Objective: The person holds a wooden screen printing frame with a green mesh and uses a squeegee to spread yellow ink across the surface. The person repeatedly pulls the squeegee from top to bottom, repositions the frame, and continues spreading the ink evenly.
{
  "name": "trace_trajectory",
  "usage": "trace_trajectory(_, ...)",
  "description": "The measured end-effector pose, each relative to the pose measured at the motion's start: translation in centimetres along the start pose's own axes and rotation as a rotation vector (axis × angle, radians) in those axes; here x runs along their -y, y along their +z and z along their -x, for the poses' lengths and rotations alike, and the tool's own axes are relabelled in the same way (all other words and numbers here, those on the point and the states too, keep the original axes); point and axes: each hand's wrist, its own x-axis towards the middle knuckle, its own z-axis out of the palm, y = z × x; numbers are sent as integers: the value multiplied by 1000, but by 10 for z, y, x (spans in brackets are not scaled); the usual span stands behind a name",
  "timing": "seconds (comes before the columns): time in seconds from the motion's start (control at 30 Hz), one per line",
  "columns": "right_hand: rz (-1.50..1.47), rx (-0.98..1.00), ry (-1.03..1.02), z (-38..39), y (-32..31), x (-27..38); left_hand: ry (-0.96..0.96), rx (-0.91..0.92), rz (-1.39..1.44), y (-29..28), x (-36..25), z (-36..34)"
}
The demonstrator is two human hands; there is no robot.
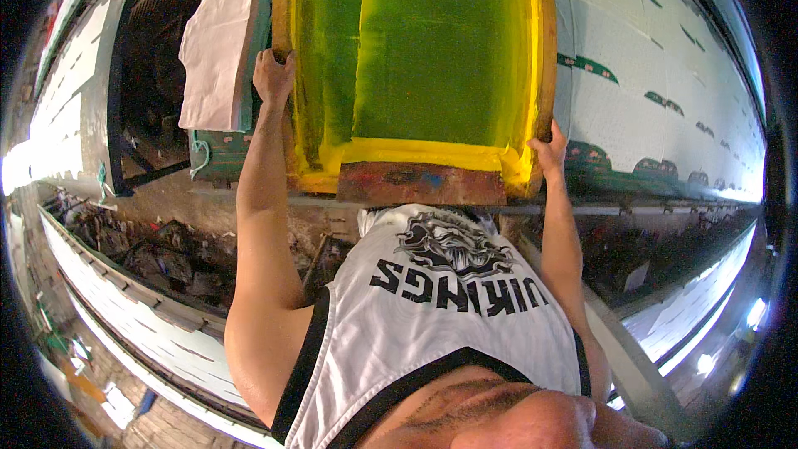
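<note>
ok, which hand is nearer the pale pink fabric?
Left. The left hand grips the screen frame's left side, just right of the pale pink fabric; the right hand is on the frame's right side, across from it.

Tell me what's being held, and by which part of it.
A wood-framed screen, yellow and green: the left grip is on its left side rail, the right grip on its right side rail, closer to the near end.

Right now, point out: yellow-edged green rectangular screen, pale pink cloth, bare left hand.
Yellow-edged green rectangular screen (pixel 440 50): head view, green centre.
Pale pink cloth (pixel 219 54): head view, flat middle.
Bare left hand (pixel 273 80): head view, its back.
</note>
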Motion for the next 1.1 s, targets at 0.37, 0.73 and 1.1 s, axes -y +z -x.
trace_trajectory(0.37,9,19,-65,-15,29,3,-139,-2,270,65,108,1)
trace_trajectory(0.73,61,-49,41,-4,19,-32,-127,69,-39,32,49,90)
trace_trajectory(1.1,164,-369,-82,70,-4,-25,-147,149,-106,34,40,65)
